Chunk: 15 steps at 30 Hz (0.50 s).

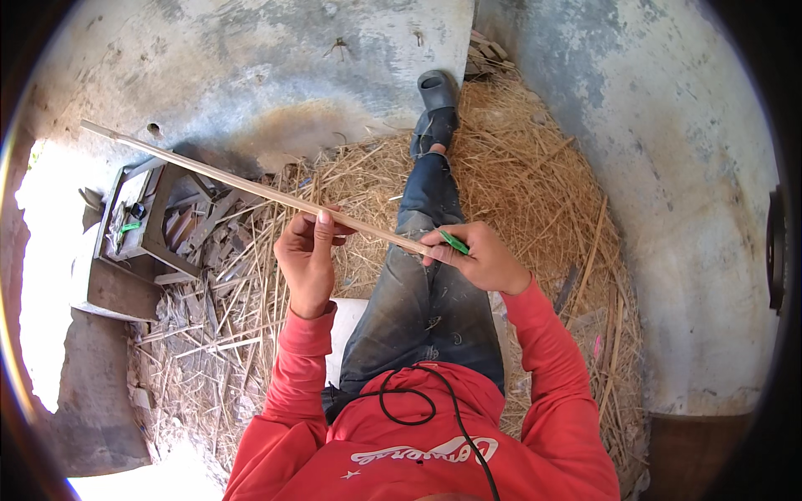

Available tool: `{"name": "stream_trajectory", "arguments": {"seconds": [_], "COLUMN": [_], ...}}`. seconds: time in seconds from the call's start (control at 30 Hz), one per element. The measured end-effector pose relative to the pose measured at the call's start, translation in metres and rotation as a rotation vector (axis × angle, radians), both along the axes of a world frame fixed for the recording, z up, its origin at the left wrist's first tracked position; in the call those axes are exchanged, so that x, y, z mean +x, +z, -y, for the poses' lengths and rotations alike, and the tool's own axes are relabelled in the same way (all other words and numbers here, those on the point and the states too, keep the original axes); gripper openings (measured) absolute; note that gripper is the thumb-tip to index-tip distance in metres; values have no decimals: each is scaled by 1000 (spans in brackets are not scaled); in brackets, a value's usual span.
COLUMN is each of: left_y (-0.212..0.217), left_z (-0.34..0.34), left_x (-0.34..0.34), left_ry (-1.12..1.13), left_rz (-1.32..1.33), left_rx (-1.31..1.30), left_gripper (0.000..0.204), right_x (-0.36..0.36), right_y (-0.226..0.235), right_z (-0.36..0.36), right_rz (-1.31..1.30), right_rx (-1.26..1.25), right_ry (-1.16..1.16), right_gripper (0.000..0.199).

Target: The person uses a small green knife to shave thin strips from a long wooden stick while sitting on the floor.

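A long, thin, pale wooden strip [242,183] slants across in front of me, its far end up at the left by the wall. My left hand [307,255] pinches it between thumb and fingers, partway along and near its lower end. At that lower right end, the fingers of my right hand [480,255] are closed on the strip. A small green tool [454,242], perhaps a cutter handle, also sits in the right hand, sticking up between thumb and fingers. Its working end is hidden. Both hands are above my thighs.
Straw-like shavings and thin strips [518,175] cover the floor. On the left stands a wooden stool or frame [125,288] with a green item [129,227] on it, beside scrap wood. Weathered walls [668,167] curve around; my leg [430,196] stretches ahead.
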<state>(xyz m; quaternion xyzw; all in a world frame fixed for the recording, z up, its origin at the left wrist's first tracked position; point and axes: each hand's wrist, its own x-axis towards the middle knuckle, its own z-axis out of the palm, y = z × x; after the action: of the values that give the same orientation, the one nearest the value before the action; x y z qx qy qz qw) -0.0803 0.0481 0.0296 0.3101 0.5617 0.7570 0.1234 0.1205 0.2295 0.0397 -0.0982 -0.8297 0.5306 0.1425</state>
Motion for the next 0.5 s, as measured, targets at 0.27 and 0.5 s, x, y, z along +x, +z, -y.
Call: {"name": "stream_trajectory", "arguments": {"seconds": [0.27, 0.5], "left_y": [10, 24], "left_z": [5, 23], "left_x": [-37, -101], "left_ry": [208, 324], "left_rz": [-51, -3], "left_rx": [33, 121], "left_gripper": [28, 28], "right_x": [5, 22], "right_y": [3, 4], "right_z": [-4, -25], "right_rz": [60, 225], "right_rx": [-31, -49], "right_ry": [35, 50], "right_gripper": [23, 20]}}
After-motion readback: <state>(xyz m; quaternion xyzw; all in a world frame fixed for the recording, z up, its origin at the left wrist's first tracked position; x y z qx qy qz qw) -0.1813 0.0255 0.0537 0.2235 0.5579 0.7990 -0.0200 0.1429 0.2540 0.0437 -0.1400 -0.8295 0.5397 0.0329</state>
